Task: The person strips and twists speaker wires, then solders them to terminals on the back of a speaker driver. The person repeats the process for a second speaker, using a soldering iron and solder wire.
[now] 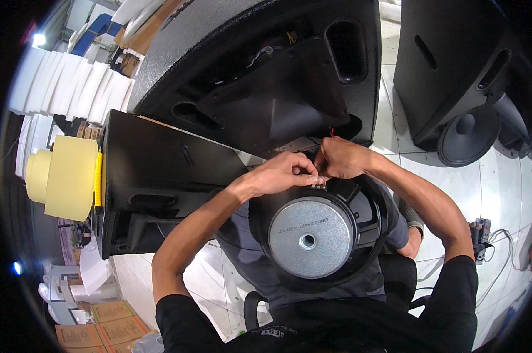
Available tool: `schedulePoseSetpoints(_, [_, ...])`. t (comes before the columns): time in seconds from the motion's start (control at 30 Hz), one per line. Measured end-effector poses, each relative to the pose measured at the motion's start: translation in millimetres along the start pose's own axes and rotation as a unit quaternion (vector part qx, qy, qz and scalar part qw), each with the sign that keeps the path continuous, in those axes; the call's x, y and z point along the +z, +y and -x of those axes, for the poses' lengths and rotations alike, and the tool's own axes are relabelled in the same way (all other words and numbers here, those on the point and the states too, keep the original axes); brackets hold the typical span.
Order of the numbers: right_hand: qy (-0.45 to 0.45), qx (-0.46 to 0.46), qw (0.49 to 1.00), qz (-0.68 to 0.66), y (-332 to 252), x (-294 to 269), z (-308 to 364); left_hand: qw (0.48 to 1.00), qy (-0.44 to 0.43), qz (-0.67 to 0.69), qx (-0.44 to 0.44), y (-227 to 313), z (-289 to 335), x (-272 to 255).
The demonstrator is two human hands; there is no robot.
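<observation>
Left grip (282, 173) pinched together at speaker driver's (328, 232) terminals (319, 186); right grip (343, 159) curled alongside, cannot tell if pinching. Large cabinet (278, 94) crowds ahead; yellow rolls (72, 177) beside black cabinet (160, 176).

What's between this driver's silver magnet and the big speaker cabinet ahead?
In the head view, your left hand and right hand, with the small terminal and black basket below them.

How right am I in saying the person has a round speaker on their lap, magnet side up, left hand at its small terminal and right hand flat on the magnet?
One slip: the right hand isn't on the magnet. The head view shows it beside the left hand, close to the small terminal. The rest is right.
</observation>
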State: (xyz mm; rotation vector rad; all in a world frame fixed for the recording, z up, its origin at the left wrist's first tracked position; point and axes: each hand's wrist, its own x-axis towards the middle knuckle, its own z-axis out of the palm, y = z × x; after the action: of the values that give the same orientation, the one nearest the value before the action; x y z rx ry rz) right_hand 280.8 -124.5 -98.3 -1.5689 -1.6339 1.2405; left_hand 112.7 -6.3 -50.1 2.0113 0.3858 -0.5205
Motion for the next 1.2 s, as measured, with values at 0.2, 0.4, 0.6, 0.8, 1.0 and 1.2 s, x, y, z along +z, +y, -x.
schedulePoseSetpoints(0.2, [-0.009,0.003,0.999,-0.038,-2,-2,4,0.993,0.001,0.079,-0.083,27,4,-6])
schedulePoseSetpoints(0.4, [0.005,0.001,1.000,0.008,2,0,3,0.986,0.001,-0.049,-0.162,47,1,-1])
schedulePoseSetpoints(0.6, [-0.001,-0.012,1.000,0.014,5,1,3,0.991,0.032,0.031,-0.125,25,-1,6])
schedulePoseSetpoints(0.8, [-0.002,-0.005,0.999,-0.035,-5,0,9,0.984,0.029,0.096,-0.145,20,0,10])
schedulePoseSetpoints(1.0, [0.003,-0.004,1.000,-0.013,-7,-1,14,0.987,0.020,0.091,-0.128,19,2,13])
schedulePoseSetpoints(1.2, [-0.060,-0.003,0.994,0.096,-19,-12,8,0.980,0.029,0.148,-0.129,20,3,18])
